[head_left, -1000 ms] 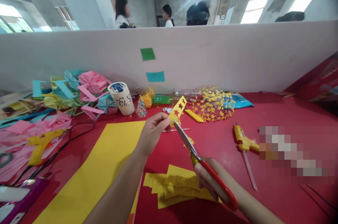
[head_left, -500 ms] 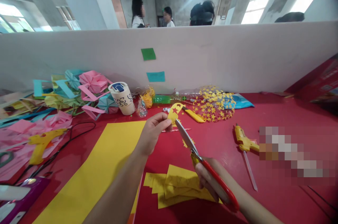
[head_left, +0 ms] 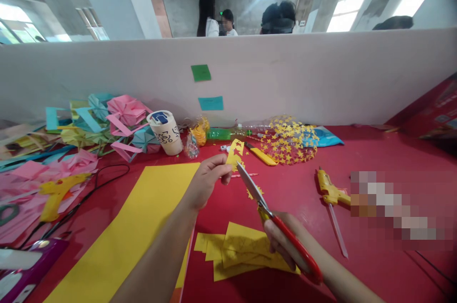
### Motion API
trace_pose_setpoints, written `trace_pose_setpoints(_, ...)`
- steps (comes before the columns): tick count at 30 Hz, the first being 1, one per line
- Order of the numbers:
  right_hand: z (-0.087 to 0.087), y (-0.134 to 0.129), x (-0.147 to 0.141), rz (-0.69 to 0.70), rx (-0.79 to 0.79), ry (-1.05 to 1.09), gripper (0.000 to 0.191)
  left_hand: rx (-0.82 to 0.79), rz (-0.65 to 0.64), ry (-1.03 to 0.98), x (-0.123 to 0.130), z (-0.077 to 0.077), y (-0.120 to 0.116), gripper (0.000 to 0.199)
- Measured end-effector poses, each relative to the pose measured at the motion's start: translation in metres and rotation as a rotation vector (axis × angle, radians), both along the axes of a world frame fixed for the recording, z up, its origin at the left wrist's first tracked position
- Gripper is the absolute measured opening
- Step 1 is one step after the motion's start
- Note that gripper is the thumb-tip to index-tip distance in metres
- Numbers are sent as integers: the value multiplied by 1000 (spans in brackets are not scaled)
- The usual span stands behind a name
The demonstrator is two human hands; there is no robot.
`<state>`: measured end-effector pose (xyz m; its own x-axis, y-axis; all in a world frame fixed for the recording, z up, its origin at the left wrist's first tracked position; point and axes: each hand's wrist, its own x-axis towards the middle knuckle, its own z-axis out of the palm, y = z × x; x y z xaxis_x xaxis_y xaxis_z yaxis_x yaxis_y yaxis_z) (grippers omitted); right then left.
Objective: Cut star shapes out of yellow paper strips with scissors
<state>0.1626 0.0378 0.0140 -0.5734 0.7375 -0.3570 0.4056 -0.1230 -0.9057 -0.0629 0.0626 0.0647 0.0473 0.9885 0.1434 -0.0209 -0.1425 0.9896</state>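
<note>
Pinched the yellow strip [head_left: 232, 155] between thumb and fingers of the left hand [head_left: 208, 180], showing star-shaped holes toward its far end. Gripped the scissors [head_left: 275, 220] in the right hand [head_left: 282, 235], wrapping the handle firmly and slanting the blades away and leftward to the strip's near right edge; could not tell touching from just apart at the tip. Left loose stars [head_left: 260, 190] on the red table [head_left: 300, 193] between both hands, partly hidden by the blades. Kept the slips [head_left: 243, 239] overlapping in a heap below the right hand and to its left, and the yellow sheet [head_left: 139, 212] stretched from beneath the left hand toward the near left. Saw the cutter [head_left: 266, 155] beyond the strip, to its right, near the clear plastic [head_left: 285, 143] dotted with yellow stars. Saw also the cup [head_left: 166, 137] beyond the left hand, to its left, and the green bottle [head_left: 218, 134] past the strip. Found the right glue gun [head_left: 327, 190] well right of the right hand, and the left glue gun [head_left: 57, 194] well left of the left hand, on pink paper [head_left: 80, 165].
</note>
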Motion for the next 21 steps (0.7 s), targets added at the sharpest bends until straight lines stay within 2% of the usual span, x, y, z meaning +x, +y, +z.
trace_pose_setpoints(5,4,-4,-3,-13,69,8,47,-3,-2,38,-6,2,1,27)
trace_pose_setpoints(10,11,-5,-1,-11,25,-30,41,-40,36,-39,-3,1,2,24)
trace_pose_setpoints(14,8,-5,-2,-56,20,-22,41,-117,-21,-20,6,-1,0,25)
trace_pose_setpoints(21,-4,-9,-10,-146,92,56,48,-32,65,-110,11,1,-1,25)
